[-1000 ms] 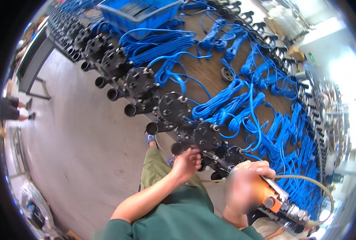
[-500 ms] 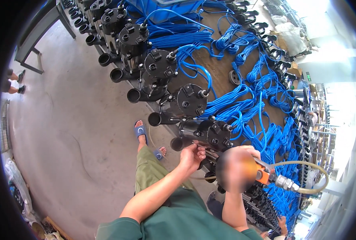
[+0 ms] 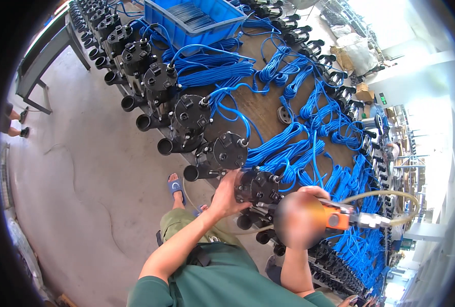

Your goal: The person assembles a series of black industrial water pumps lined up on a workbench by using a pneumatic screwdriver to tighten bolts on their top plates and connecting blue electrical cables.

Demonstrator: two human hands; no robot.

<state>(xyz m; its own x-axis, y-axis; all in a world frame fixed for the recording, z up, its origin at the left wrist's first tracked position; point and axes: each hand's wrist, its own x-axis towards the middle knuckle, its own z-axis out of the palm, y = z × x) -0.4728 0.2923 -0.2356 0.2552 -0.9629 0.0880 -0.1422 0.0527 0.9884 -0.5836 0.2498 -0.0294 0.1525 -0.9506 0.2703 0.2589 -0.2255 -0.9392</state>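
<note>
My left hand (image 3: pixel 226 197) is wrapped round the side of a black cylindrical pump (image 3: pixel 258 187), thumb toward its lower end. The pump leans on the bench edge, its round top facing right and up. In my right hand (image 3: pixel 315 192) is an orange air screwdriver (image 3: pixel 336 218), its metal fitting and clear hose (image 3: pixel 409 197) running off to the right. A dark shaft from the tool's side reaches left, close by the pump. A blurred patch covers much of the right hand and the tool's middle, so whether the tip touches the pump cannot be seen.
More black pumps (image 3: pixel 192 112) stand in a row along the bench edge. Coiled blue cables (image 3: pixel 283 148) cover the brown bench top (image 3: pixel 252 50). A blue crate (image 3: pixel 207 31) sits at the back. Another person's legs show at far left.
My left hand has gone from a pinch beside the pump to a grip round its body. The right hand keeps the air screwdriver. The whole view has shifted, bringing the blue crate further in.
</note>
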